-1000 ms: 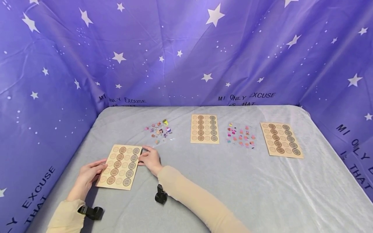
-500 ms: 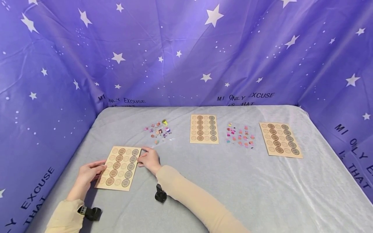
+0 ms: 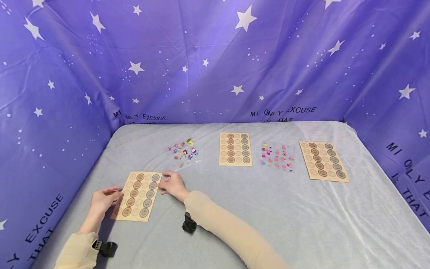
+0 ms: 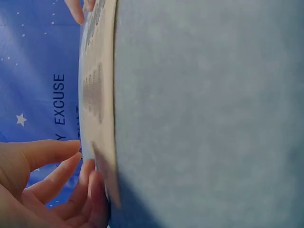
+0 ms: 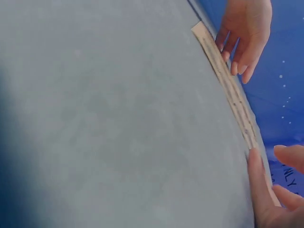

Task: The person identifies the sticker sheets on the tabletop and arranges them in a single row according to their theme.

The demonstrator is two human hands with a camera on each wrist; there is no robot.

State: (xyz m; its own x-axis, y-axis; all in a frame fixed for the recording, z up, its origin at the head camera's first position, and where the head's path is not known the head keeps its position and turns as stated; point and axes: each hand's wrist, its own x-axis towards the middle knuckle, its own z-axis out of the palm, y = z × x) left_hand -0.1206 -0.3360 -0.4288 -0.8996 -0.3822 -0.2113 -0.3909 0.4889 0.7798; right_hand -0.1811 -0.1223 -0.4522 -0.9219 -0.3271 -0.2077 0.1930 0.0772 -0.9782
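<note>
A tan sheet of round stickers [image 3: 137, 196] lies on the grey cloth at the near left. My left hand [image 3: 100, 201] is at its left edge; in the left wrist view the thumb [image 4: 64, 148] stands apart from the fingers, which rest by the sheet's corner [image 4: 111, 183]. My right hand [image 3: 174, 186] is at the upper right edge. One straight finger [image 5: 257, 173] of it touches the sheet's edge in the right wrist view, with the thumb [image 5: 290, 156] raised away. Neither hand visibly pinches the sheet.
Behind it lies a clear sheet of small colourful stickers [image 3: 184, 152]. Further right are a second tan sticker sheet [image 3: 235, 149], a clear sheet of pink stickers [image 3: 278, 157] and a third tan sheet [image 3: 324, 161]. A purple star-printed curtain [image 3: 215, 74] surrounds the table.
The tan sheet has come slightly nearer to me and down onto the cloth, both hands moving with it. The fingers have loosened at its edges. The other sheets lie as before.
</note>
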